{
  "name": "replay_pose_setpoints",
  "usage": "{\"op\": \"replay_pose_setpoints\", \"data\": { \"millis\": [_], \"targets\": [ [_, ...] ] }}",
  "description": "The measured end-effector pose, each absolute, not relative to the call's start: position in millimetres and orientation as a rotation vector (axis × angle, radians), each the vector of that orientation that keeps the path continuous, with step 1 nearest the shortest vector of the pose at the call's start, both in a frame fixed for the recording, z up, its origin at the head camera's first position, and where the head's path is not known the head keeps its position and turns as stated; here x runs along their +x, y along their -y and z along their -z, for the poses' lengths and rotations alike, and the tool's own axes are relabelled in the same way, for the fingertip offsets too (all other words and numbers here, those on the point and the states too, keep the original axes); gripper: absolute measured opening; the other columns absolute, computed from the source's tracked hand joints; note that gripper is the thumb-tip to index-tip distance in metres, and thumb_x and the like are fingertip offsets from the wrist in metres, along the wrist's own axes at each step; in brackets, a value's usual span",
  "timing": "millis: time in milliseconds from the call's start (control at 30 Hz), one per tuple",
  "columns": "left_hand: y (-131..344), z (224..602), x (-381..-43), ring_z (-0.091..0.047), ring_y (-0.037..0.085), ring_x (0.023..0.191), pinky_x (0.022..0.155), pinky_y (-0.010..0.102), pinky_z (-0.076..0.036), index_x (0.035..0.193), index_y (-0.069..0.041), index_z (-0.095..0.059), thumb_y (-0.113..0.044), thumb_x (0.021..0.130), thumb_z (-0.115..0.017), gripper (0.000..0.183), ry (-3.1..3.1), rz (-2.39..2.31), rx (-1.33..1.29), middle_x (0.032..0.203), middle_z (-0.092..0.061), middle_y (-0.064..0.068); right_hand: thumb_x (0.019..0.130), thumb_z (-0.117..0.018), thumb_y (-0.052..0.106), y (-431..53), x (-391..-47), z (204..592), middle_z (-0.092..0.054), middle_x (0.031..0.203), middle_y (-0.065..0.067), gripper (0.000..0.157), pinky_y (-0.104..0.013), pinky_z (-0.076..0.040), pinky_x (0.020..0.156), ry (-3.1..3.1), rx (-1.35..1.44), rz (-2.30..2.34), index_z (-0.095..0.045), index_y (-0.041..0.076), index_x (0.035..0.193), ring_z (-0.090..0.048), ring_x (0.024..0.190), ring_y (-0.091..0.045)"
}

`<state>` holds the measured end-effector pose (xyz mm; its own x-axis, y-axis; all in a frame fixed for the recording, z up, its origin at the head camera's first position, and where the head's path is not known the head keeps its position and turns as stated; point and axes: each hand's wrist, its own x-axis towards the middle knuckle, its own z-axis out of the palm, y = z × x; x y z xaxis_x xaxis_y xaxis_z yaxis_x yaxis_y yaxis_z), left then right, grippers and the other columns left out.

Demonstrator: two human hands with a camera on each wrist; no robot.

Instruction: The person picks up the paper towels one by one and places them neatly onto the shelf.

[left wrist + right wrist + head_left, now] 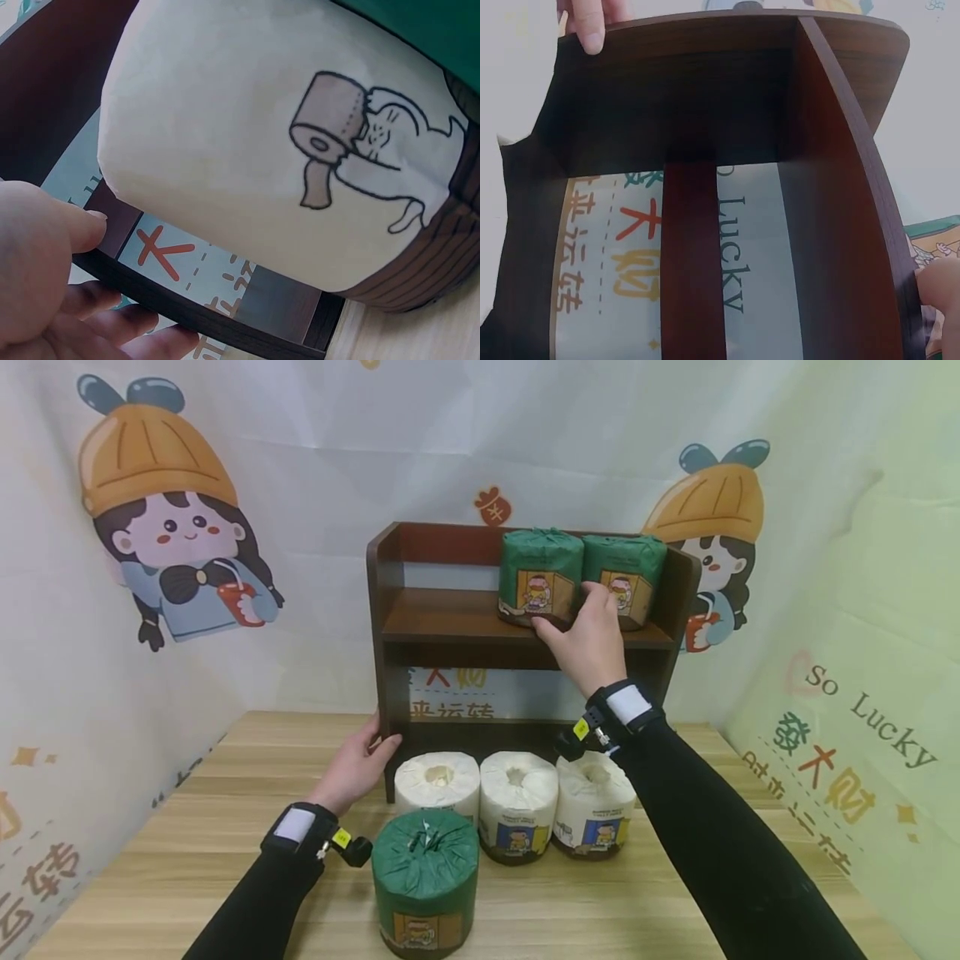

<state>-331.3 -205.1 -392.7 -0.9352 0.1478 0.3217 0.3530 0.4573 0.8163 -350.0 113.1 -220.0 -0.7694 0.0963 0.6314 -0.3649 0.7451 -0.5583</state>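
Head view: the green paper-wrapped cylindrical roll (pixel 540 578) on the upper level of the dark brown wooden shelf unit (pixel 442 612) lies just up and to the left of the right hand (pixel 591 642). It stands upright, long axis vertical, beside a second green paper-wrapped roll (pixel 637 557) at the shelf's right end. The right hand is clearly the nearer one: its thumb is spread away from the fingers, the thumb at the roll's base by the shelf edge, the fingertips at the gap between the two rolls. Whether it pinches or merely touches, I cannot tell. The left hand (pixel 358 765) holds the unit's left side panel low down, thumb and fingers on opposite faces, as the left wrist view shows.

On the pale wood-grain bench (pixel 217 802), three white paper-wrapped rolls (pixel 519 810) stand in a row, wrapping tucked into their round centre holes. Before them, near the left wrist, stands a third green roll (pixel 425 883), its crinkled paper pleated towards the middle of the top. The unit's boards look smooth, with rounded upper front corners.
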Motion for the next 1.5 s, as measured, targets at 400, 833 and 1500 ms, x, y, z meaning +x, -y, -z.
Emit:
{"op": "replay_pose_setpoints", "data": {
  "millis": [400, 833, 1500],
  "targets": [
    [205, 396, -334, -0.034, 0.033, 0.132, 0.102, 0.054, -0.041, 0.157, -0.019, -0.026, -0.022, 0.107, -0.048, 0.054, 2.45, 1.467, -0.485, 0.153, -0.031, 0.013, 0.087, -0.079, 0.026, -121, -329, 235, -0.044, 0.128, -0.015, 0.072, -0.037, -0.05, 0.097, 2.162, 0.287, -1.0, -0.038, 0.001, 0.14, -0.046, 0.116, -0.024],
    [205, 398, -335, -0.032, 0.031, 0.133, 0.103, 0.054, -0.04, 0.157, -0.026, -0.025, -0.024, 0.107, -0.049, 0.055, 2.469, 1.452, -0.464, 0.154, -0.031, 0.01, 0.085, -0.08, 0.025, -115, -294, 273, -0.045, 0.13, -0.012, 0.072, -0.04, -0.045, 0.102, 2.092, 0.536, -1.029, -0.041, 0.003, 0.141, -0.044, 0.122, -0.018],
    [206, 397, -334, -0.03, 0.031, 0.135, 0.105, 0.055, -0.038, 0.157, -0.023, -0.024, -0.024, 0.107, -0.048, 0.055, 2.476, 1.449, -0.455, 0.154, -0.029, 0.01, 0.088, -0.076, 0.032, -103, -239, 326, -0.046, 0.135, -0.002, 0.069, -0.046, -0.043, 0.101, 2.182, 0.811, -1.221, -0.042, 0.012, 0.144, -0.044, 0.12, -0.014]
  ]
}}
